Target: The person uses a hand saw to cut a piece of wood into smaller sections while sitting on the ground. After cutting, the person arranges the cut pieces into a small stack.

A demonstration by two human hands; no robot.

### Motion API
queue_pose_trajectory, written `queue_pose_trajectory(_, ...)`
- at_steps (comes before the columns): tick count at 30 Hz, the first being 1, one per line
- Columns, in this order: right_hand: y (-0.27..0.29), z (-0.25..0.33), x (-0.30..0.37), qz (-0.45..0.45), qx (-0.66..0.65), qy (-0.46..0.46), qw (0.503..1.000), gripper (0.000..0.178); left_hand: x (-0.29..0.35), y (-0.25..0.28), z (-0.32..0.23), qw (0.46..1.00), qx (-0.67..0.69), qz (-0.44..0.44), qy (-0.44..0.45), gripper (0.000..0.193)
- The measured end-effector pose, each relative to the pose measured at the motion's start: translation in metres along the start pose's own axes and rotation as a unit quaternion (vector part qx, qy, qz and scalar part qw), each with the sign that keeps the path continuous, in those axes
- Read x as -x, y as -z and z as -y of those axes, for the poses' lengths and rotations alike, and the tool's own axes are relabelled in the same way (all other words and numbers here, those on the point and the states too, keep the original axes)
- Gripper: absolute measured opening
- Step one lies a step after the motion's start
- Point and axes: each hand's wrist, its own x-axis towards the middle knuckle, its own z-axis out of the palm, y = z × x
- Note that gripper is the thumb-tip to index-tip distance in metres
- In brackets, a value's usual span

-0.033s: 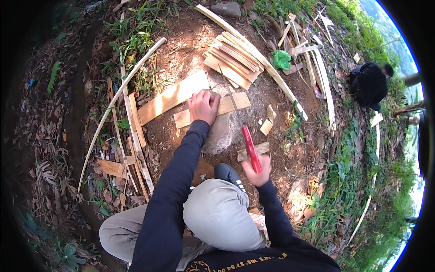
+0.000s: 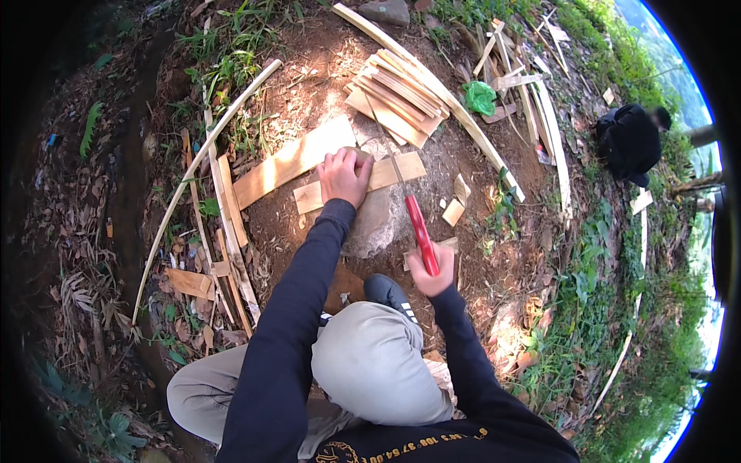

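Sawing a wooden slat on a stone, outdoors on bare ground.

From the left, a long curved strip (image 2: 202, 158) is lying across the soil, with a wide plank (image 2: 289, 162) just beside it. The left hand (image 2: 343, 176) is pressing flat, fingers (image 2: 333, 160) spread, on the wooden slat (image 2: 390, 173), which is resting across the grey stone (image 2: 370, 220). The right hand (image 2: 428, 274) is gripping, fingers closed, the red handle of the handsaw (image 2: 417, 224), whose blade is crossing the slat. Behind, a stack of cut slats (image 2: 397, 96) is lying near a green bag (image 2: 480, 97). Far right, another person (image 2: 629, 143) is crouching.
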Motion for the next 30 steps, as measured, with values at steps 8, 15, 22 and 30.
queue_pose_trajectory(8, 0.023, 0.009, 0.047, 0.030, 0.026, -0.015, 0.999, 0.020, 0.003, 0.000, -0.005, 1.000, 0.003, 0.004, 0.019, 0.035)
queue_pose_trajectory(15, 0.058, 0.000, 0.066, 0.046, 0.052, 0.031, 0.997, 0.024, -0.010, 0.008, 0.000, 0.999, -0.013, -0.013, 0.034, 0.037)
queue_pose_trajectory(22, 0.038, 0.013, 0.057, 0.042, 0.034, 0.025, 0.998, 0.018, 0.000, 0.010, 0.008, 0.999, -0.025, -0.023, 0.024, 0.036)
queue_pose_trajectory(30, 0.014, 0.001, 0.028, 0.037, 0.023, 0.017, 0.999, 0.021, 0.008, 0.010, 0.005, 0.998, -0.045, -0.018, 0.036, 0.037)
